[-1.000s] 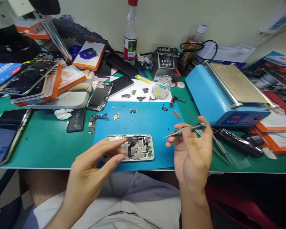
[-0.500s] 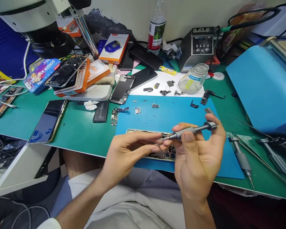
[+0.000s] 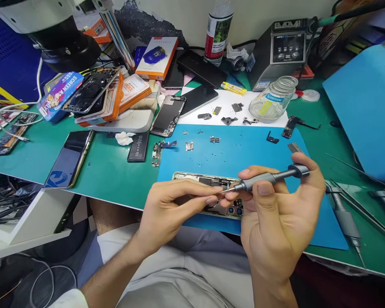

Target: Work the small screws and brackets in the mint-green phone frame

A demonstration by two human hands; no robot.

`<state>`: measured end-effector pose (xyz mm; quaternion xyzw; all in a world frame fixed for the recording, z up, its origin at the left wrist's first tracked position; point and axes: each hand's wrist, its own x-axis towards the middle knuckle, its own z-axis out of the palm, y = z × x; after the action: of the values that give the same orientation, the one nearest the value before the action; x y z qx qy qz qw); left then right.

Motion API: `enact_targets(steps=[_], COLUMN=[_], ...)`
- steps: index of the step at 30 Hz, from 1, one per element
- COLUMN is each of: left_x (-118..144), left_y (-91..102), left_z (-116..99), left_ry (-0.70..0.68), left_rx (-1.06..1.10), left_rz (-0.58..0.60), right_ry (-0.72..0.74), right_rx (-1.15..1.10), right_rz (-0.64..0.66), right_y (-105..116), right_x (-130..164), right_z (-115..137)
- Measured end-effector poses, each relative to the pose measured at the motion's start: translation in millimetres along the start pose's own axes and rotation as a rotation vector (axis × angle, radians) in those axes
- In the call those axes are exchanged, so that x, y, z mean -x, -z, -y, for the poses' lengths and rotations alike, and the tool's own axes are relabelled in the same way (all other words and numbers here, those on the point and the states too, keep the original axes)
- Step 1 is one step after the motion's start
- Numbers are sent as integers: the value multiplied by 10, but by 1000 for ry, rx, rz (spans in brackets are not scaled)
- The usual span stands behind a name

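A grey precision screwdriver (image 3: 263,180) lies across the fingers of my right hand (image 3: 276,214), its cap end against the bent index finger and its thin bit pointing left. The thumb and fingertips close around the knurled barrel. My left hand (image 3: 167,214) makes a pinch right at the bit's tip; whatever sits between those fingertips is too small and covered to name. Beneath both hands an opened phone (image 3: 195,177) rests on the blue mat (image 3: 244,154), its boards and camera lenses partly showing.
Tiny screws and small metal phone parts (image 3: 215,139) are scattered on the mat. Behind stands a glass jar (image 3: 272,100) on white paper. Tweezers (image 3: 365,209) and another screwdriver (image 3: 345,214) lie right. Left are a phone (image 3: 70,158), a battery (image 3: 137,147) and stacked boxes (image 3: 128,98).
My right hand and the screwdriver sit slightly farther right in view, and the bit's tip shows a little farther from the left fingertips. The whole view has shifted somewhat.
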<state>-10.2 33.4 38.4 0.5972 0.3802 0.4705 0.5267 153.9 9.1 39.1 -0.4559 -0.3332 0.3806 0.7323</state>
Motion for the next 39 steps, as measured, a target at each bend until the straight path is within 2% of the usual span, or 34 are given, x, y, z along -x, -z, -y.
enact_targets(steps=[10,29,39], left_x=[-9,10,18], left_y=[-9,10,41], left_z=[-15,-14,31], left_ry=[20,-46,-60], left_rx=[42,-19,23], left_rz=[-3,19,51], right_ry=[-12,-88,-120], right_rx=[32,-16,-20], right_rz=[3,64,103], right_y=[10,5,30], right_x=[-3,-48,-50], right_z=[-8,22,11])
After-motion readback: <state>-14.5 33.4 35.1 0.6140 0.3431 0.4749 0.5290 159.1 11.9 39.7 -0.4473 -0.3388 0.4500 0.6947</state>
